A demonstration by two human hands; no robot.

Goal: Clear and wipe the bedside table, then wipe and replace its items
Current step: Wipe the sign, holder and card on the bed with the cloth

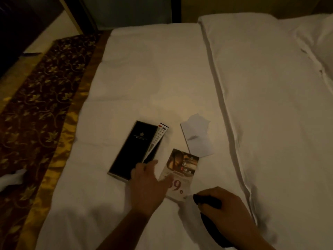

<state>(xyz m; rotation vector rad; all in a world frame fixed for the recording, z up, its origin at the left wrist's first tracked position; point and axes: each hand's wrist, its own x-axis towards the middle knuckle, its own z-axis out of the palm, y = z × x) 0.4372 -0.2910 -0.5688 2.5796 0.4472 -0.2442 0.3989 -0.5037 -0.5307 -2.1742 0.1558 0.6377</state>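
Note:
On the white bed sheet (144, 78) lie a long black tray (132, 150) with a white remote control (157, 138) resting across its right edge, a printed card (182, 170) showing a large "39", and a white notepad (197, 139) with a pen on it. My left hand (147, 184) reaches over the near end of the black tray, fingers extended, thumb touching the card's left edge. My right hand (223, 206) sits at the card's near right corner and grips a dark cloth (209, 202) that hangs toward my wrist.
A dark red and gold patterned bed runner (36, 114) crosses the bed on the left. A folded white duvet (270, 105) and a pillow (317, 42) fill the right side. A white crumpled piece (12, 177) lies on the runner.

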